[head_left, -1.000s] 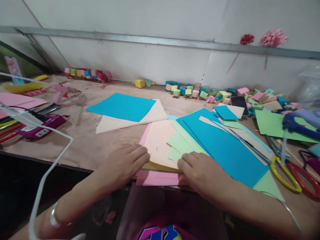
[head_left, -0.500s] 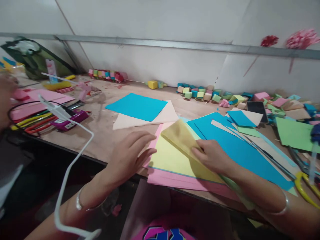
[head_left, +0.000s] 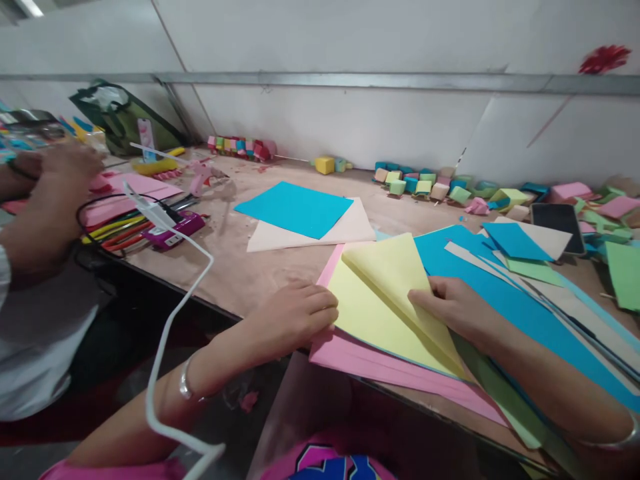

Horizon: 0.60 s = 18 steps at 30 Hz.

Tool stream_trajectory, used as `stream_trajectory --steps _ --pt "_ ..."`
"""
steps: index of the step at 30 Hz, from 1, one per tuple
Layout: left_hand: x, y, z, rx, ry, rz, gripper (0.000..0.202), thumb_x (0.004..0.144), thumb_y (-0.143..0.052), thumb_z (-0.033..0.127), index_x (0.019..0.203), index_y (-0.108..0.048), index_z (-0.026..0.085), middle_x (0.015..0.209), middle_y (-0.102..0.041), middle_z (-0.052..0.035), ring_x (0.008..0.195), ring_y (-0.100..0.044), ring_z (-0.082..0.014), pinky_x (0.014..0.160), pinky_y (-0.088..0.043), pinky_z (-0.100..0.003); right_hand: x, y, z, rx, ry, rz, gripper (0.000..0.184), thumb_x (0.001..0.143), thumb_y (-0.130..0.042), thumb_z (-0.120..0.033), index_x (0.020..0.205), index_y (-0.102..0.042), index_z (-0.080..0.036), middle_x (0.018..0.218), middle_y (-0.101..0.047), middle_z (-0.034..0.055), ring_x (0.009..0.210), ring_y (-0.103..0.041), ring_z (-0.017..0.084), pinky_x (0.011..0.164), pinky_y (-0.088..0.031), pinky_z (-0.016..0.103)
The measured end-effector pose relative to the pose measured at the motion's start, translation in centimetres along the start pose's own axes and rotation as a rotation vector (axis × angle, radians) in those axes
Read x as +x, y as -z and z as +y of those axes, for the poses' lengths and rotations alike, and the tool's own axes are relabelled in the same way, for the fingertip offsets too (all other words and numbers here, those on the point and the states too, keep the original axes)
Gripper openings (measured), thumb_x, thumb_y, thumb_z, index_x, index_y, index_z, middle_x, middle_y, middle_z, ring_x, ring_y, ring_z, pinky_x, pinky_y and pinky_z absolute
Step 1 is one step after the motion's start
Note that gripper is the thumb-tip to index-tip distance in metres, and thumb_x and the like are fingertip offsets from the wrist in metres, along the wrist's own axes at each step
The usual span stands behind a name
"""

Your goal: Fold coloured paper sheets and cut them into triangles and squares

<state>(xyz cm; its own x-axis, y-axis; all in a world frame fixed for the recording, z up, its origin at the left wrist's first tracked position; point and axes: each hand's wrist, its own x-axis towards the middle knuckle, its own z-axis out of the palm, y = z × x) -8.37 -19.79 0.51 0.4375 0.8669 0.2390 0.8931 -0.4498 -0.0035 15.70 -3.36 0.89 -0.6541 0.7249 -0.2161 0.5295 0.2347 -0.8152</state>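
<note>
A stack of coloured paper lies at the table's near edge, with a yellow sheet (head_left: 373, 317) on top of pink sheets (head_left: 360, 357). My right hand (head_left: 453, 307) pinches the folded-over flap of the yellow sheet and holds it turned back. My left hand (head_left: 295, 317) rests with curled fingers on the stack's left edge, pressing the yellow and pink paper down. Blue sheets (head_left: 505, 300) and green sheets lie under my right forearm.
A blue sheet on a beige one (head_left: 300, 213) lies mid-table. Small folded paper cubes (head_left: 425, 183) line the back wall. A phone (head_left: 557, 219) lies at right. Another person's hands (head_left: 55, 187) work at left near pens, a purple device (head_left: 175, 230) and a white cable (head_left: 165, 333).
The view has swung left. My right hand folded the yellow sheet's flap further over, and my left hand came down from hovering onto the stack's left edge.
</note>
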Motion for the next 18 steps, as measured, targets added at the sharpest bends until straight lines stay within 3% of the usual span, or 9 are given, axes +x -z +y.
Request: stream_trajectory --steps 2,4,6,7,9,11,15,18 --pt "0.4 0.1 -0.1 0.061 -0.019 0.013 0.014 0.095 -0.048 0.019 0.098 -0.062 0.017 0.096 -0.068 -0.007 0.096 -0.06 -0.0204 0.088 -0.045 -0.034 0.0 -0.3 0.3 -0.118 0.076 0.026 0.027 0.081 -0.054 -0.038 0.084 -0.066 -0.015 0.072 -0.066 0.0027 0.064 -0.059 0.018 0.05 -0.039 0.024" --pt "1.0 0.1 -0.4 0.114 0.002 0.041 0.014 0.095 -0.047 0.02 0.094 -0.061 0.016 0.095 -0.067 -0.007 0.092 -0.06 -0.0211 0.082 -0.045 -0.035 0.0 -0.9 0.7 -0.188 0.185 0.111 0.038 0.081 -0.057 -0.036 0.111 -0.062 -0.014 0.078 -0.066 0.0025 0.064 -0.058 0.016 0.053 -0.041 0.025" --pt "1.8 0.1 -0.7 0.148 0.039 0.101 0.017 0.096 -0.047 0.021 0.089 -0.061 0.016 0.09 -0.067 -0.0061 0.085 -0.06 -0.0198 0.075 -0.045 -0.032 -0.2 -1.5 1.0 -0.208 0.362 0.218 0.053 0.082 -0.058 -0.03 0.133 -0.049 -0.018 0.094 -0.066 0.0049 0.067 -0.059 0.016 0.058 -0.046 0.027" --pt "2.3 0.0 -0.8 0.158 0.055 0.132 0.019 0.096 -0.045 0.021 0.087 -0.061 0.016 0.088 -0.067 -0.0058 0.082 -0.06 -0.0187 0.072 -0.044 -0.03 -0.3 -1.8 1.1 -0.211 0.477 0.252 0.052 0.084 -0.056 -0.025 0.135 -0.048 -0.021 0.104 -0.064 0.0069 0.074 -0.06 0.016 0.064 -0.049 0.029" --pt "3.0 -0.1 -0.9 0.162 0.087 0.189 0.022 0.098 -0.042 0.02 0.086 -0.061 0.015 0.086 -0.066 -0.0055 0.079 -0.059 -0.0171 0.068 -0.044 -0.028 -0.7 -2.2 1.0 -0.241 0.691 0.246 0.034 0.088 -0.05 -0.019 0.119 -0.061 -0.025 0.118 -0.057 0.0092 0.091 -0.06 0.017 0.076 -0.051 0.032" --pt "3.5 -0.2 -0.8 0.14 0.112 0.235 0.023 0.098 -0.042 0.021 0.089 -0.061 0.015 0.087 -0.066 -0.0058 0.08 -0.06 -0.0168 0.067 -0.044 -0.026 -1.2 -2.3 0.6 -0.304 0.797 0.179 0.021 0.091 -0.049 -0.02 0.097 -0.069 -0.024 0.12 -0.054 0.0095 0.103 -0.057 0.019 0.083 -0.051 0.033" --pt "3.7 -0.4 -0.4 0.069 0.163 0.311 0.023 0.098 -0.043 0.025 0.09 -0.062 0.015 0.083 -0.065 -0.0052 0.074 -0.059 -0.0155 0.063 -0.044 -0.025 -2.0 -2.8 0.3 -0.432 0.794 0.072 0.017 0.085 -0.064 -0.034 0.092 -0.069 -0.02 0.126 -0.052 0.0121 0.113 -0.053 0.024 0.088 -0.052 0.038" --pt "3.5 -0.6 -0.3 0.001 0.161 0.364 0.022 0.097 -0.044 0.023 0.09 -0.062 0.014 0.081 -0.064 -0.005 0.072 -0.058 -0.0151 0.063 -0.045 -0.025 -2.2 -3.6 0.5 -0.529 0.809 0.233 0.016 0.081 -0.067 -0.03 0.091 -0.068 -0.016 0.134 -0.048 0.0175 0.117 -0.05 0.029 0.089 -0.052 0.045"
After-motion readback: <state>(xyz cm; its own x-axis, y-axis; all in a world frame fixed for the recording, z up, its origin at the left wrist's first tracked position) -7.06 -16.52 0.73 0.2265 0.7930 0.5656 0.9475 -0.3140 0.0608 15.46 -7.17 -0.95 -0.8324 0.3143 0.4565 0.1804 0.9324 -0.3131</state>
